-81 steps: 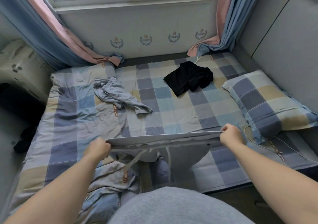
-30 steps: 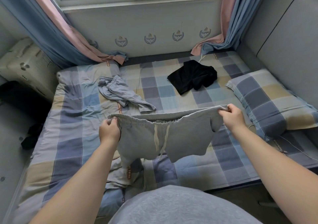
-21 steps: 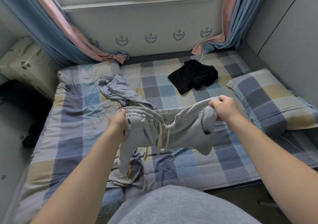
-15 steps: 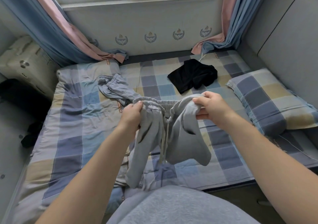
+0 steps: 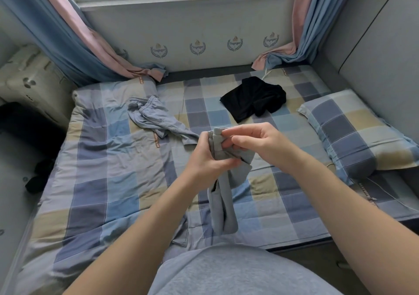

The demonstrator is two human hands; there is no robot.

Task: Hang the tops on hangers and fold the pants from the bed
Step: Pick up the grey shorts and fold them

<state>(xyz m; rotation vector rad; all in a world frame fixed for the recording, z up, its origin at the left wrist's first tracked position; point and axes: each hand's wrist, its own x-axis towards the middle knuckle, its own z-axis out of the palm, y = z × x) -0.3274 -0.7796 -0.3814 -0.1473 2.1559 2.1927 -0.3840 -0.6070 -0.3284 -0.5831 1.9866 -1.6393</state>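
Checked bed (image 5: 108, 181) fills most of the frame, matching pillow (image 5: 358, 134) at right edge. Blue-and-pink curtains (image 5: 74, 45) hang in the upper left and upper right corners. Blue-grey pants (image 5: 156, 120) lie crumpled left of centre; black garment (image 5: 254, 101) lies upper centre, well apart from them. Grey shorts (image 5: 223, 206) are held at frame centre above the bed, waistband bunched together, legs hanging down (fold state unclear). Left hand (image 5: 208, 158) is clenched around the bunched waistband; right hand (image 5: 256, 143) pinches its top edge with fingertips.
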